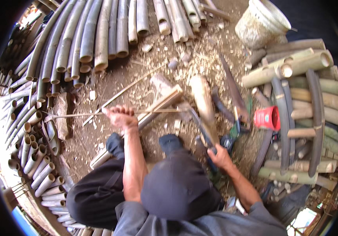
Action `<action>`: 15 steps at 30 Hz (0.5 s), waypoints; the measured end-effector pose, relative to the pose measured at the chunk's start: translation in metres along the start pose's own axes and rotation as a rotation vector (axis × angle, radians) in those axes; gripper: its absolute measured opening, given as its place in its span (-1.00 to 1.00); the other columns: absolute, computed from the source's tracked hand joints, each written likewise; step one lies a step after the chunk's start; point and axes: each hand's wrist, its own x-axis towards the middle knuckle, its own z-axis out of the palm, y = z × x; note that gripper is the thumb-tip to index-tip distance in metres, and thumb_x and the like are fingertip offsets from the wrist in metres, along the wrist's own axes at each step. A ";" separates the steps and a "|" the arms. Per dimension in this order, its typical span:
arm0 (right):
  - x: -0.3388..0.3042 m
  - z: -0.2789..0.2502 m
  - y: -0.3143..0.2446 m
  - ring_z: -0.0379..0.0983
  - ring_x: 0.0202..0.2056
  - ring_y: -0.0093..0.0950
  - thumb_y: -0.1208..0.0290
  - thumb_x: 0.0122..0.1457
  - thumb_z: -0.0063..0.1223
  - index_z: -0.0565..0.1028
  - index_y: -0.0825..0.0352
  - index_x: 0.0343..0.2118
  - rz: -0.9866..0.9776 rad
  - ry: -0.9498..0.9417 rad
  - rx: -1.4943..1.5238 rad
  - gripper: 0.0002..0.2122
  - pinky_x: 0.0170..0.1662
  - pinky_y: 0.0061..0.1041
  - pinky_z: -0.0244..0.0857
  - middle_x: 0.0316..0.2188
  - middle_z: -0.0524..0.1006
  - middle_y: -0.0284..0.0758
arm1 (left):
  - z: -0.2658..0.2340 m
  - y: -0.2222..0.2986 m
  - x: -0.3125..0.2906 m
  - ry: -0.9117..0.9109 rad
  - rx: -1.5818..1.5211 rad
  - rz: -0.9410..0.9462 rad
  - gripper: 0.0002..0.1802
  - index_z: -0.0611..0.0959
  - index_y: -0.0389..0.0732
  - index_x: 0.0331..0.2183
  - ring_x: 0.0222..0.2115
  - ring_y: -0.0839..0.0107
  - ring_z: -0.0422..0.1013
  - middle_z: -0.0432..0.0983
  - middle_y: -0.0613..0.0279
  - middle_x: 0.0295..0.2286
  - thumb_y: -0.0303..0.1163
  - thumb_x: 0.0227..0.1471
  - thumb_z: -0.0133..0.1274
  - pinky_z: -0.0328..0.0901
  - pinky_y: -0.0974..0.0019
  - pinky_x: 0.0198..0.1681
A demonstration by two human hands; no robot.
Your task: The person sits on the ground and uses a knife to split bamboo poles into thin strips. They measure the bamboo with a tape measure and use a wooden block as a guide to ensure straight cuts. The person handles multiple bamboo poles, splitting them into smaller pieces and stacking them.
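My left hand (121,117) is closed around a thin bamboo strip (157,111), which runs across in front of me from the left toward the right. My right hand (220,156) grips a long-bladed knife (200,126) by its handle. Its dark blade slants up and leftward, and its far end is close to the strip's right end; whether they touch I cannot tell. Under the strip, a split bamboo pole (161,103) lies at a slant on the ground, near my dark-clad feet. Right of the blade lies a pale wooden block (202,96).
Bamboo poles (98,35) line the back, with more cut tubes (39,165) at left. A white bucket (261,23) stands at far right, a red bucket (266,118) below it near stacked bamboo (314,98). A saw (233,84) lies beyond the block among shavings (212,59).
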 end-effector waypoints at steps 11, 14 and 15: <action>-0.004 -0.062 -0.068 0.33 -0.70 -0.67 0.28 0.24 0.05 0.39 0.39 -0.22 0.201 0.186 0.655 -0.75 -0.64 -0.63 0.23 -0.64 0.41 -0.45 | 0.169 0.071 -0.049 -0.914 0.331 0.315 -0.40 0.23 0.04 -0.72 -0.80 0.67 -0.10 0.05 0.49 -0.77 0.14 0.26 -0.27 -0.14 0.47 -0.82; 0.000 -0.077 -0.076 0.33 -0.70 -0.67 0.28 0.24 0.04 0.39 0.40 -0.22 0.131 0.213 0.665 -0.74 -0.65 -0.64 0.22 -0.62 0.42 -0.43 | 0.197 0.046 -0.069 -1.151 0.421 0.442 -0.38 0.30 0.01 -0.75 -0.81 0.66 0.01 0.15 0.50 -0.79 0.14 0.24 -0.21 -0.10 0.50 -0.81; 0.002 -0.081 -0.081 0.33 -0.70 -0.67 0.28 0.25 0.03 0.38 0.40 -0.21 0.107 0.219 0.670 -0.75 -0.65 -0.65 0.22 -0.62 0.42 -0.42 | 0.200 0.040 -0.074 -1.161 0.433 0.425 -0.37 0.30 0.01 -0.76 -0.81 0.67 0.01 0.14 0.51 -0.79 0.15 0.23 -0.18 -0.09 0.50 -0.80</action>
